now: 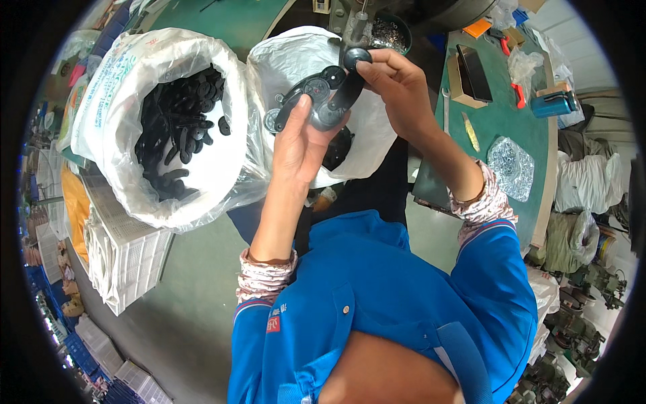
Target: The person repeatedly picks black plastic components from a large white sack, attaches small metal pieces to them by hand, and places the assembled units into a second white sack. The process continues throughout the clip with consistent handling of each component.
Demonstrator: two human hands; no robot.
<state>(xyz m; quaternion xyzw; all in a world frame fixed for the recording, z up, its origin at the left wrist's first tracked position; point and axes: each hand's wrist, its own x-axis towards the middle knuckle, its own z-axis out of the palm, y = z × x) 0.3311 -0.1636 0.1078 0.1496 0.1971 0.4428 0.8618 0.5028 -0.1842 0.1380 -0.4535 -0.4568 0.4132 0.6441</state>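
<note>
My left hand (299,145) is closed around several black plastic parts with round ends (291,111), fanned out between thumb and fingers. Some of their discs look grey and shiny. My right hand (404,94) pinches the round end of one long black plastic piece (348,89), right below the upright metal spindle (359,27) of a machine. Whether that piece touches the spindle I cannot tell. Under both hands gapes a white plastic-lined bag (373,145), with black pieces (338,149) inside. To the left, a larger white bag (101,128) holds a heap of similar black parts (178,128).
A bowl of small metal pieces (390,35) sits behind the spindle. On the green table (464,124) at right lie a yellow-handled cutter (471,132), a wrench (445,111), a phone on a box (474,73) and a clear plastic bag (510,168). White crates (134,249) stand at left.
</note>
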